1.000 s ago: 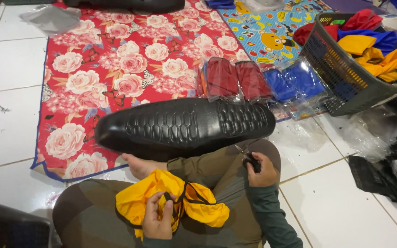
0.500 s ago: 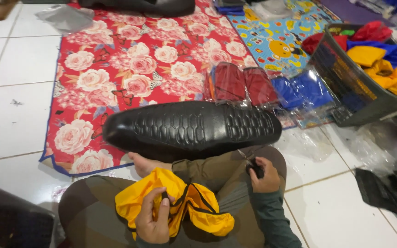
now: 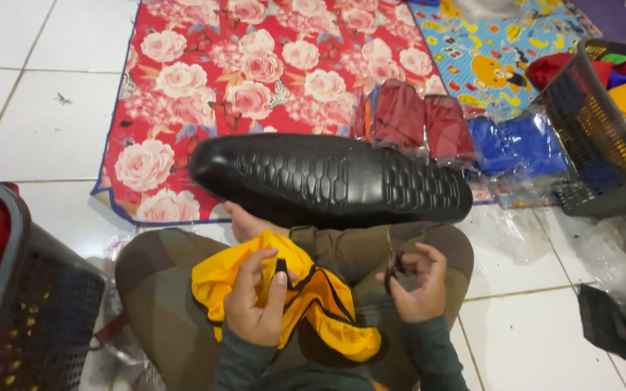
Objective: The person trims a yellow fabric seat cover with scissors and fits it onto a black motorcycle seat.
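The left hand (image 3: 256, 308) is pinching a yellow cloth cover (image 3: 306, 304) with black trim, lying on the person's lap. The right hand (image 3: 418, 282) is closing its grip on what look like small scissors (image 3: 393, 266), just below the black seat (image 3: 327, 177).

In front of your crossed legs you have a black motorcycle seat (image 3: 327, 181) lying across the edge of a red floral mat (image 3: 255, 80). Beyond it lie red packets (image 3: 422, 119) and blue packets (image 3: 519, 145) in clear wrap. A dark basket (image 3: 603, 137) stands at your right, another basket (image 3: 38, 304) at your left.
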